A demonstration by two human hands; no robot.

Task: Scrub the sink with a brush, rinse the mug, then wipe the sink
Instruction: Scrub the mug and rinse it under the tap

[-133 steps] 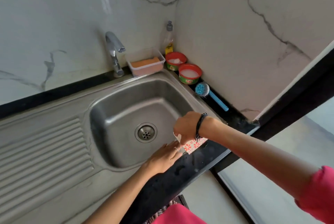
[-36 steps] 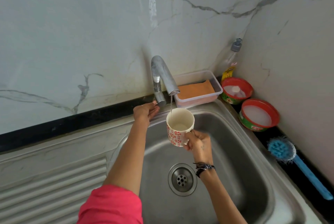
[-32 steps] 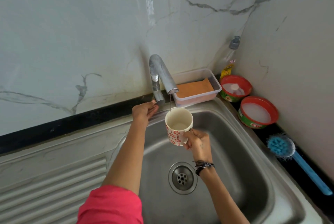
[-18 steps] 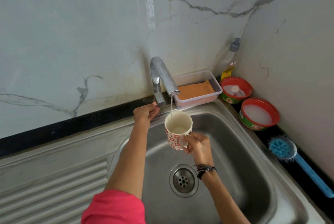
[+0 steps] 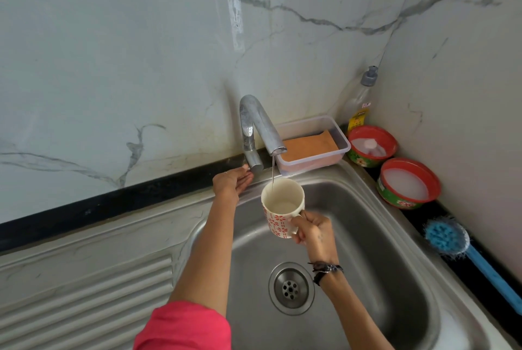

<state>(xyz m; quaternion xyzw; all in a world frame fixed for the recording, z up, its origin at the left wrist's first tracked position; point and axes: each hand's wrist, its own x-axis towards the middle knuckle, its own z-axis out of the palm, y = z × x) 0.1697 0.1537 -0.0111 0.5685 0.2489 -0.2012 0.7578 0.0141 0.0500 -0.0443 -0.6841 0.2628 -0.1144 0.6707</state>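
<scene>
Mug (image 5: 282,208): upright under the tap (image 5: 255,126), over the sink (image 5: 375,236).
Right hand (image 5: 313,229): fingers curled round the handle.
Left hand (image 5: 233,183): fingers relaxed, touching the tap base.

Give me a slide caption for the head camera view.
Right hand holds a mug under the tap while the left hand rests at its base.

Right hand (image 5: 313,229) curls fingers gripping; left hand (image 5: 232,182) reaches forward, fingers extended.
</scene>
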